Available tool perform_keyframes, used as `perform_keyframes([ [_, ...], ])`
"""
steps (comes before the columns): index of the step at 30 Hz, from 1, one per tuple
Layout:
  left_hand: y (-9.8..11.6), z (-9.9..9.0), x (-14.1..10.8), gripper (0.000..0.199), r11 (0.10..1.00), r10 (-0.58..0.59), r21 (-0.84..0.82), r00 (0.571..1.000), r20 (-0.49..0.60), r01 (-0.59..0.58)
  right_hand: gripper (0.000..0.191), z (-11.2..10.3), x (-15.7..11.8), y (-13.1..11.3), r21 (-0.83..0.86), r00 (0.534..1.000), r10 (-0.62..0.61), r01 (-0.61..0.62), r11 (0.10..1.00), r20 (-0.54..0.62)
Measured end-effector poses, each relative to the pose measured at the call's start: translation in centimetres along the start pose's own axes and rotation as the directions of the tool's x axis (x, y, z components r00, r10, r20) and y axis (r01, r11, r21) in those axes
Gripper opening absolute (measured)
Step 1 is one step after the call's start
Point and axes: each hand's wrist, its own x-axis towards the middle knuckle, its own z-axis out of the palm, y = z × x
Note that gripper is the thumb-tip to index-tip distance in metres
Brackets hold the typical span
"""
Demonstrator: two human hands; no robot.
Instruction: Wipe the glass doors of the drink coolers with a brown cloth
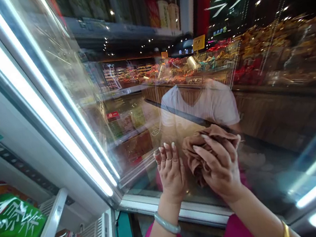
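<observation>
Brown cloth [193, 156] in right grip [223, 168]

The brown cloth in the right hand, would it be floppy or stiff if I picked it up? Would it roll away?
The brown cloth would probably be floppy, since it bunches into soft folds under the right hand. It's likely light, because its edges look thin. It probably wouldn't roll well, as its crumpled shape is uneven.

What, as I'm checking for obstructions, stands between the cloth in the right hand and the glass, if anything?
Nothing visible: the brown cloth under the right hand appears to lie against the glass. The left hand is beside it, not between.
</observation>
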Motion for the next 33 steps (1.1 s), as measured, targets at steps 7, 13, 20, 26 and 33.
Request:
perform_keyframes([
  [7, 2.3, 0.0, 2.4, 0.065, 0.999, 0.034, -0.038, 0.999, 0.0, -0.034, 0.029, -0.1, 0.9, -0.4, 0.042, 1.0, 0.01, -0.011, 0.999, 0.026],
  [13, 2.7, -0.7, 4.9, 0.072, 0.999, 0.001, -0.045, 1.0, 0.023, 0.0, 0.035, -2.3, 4.6, 2.2, -0.051, 0.995, 0.019, -0.024, 0.998, -0.095],
  [20, 2.0, -1.9, 6.9, 0.065, 0.99, 0.023, -0.139, 0.999, 0.027, -0.019, 0.032, -0.2, 4.5, -0.1, 0.028, 0.999, -0.041, 0.04, 0.999, 0.032],
  [26, 1.3, -2.9, 10.8, 0.06, 0.993, 0.061, -0.101, 0.998, 0.018, -0.059, 0.041, -0.9, 9.3, 1.8, -0.054, 0.988, -0.011, 0.002, 0.999, -0.156],
  [33, 2.6, -2.2, 12.9, 0.063, 0.992, 0.037, -0.121, 0.999, -0.009, -0.038, 0.031, 0.6, 8.9, 1.2, -0.032, 0.993, -0.076, 0.073, 0.997, -0.095],
])
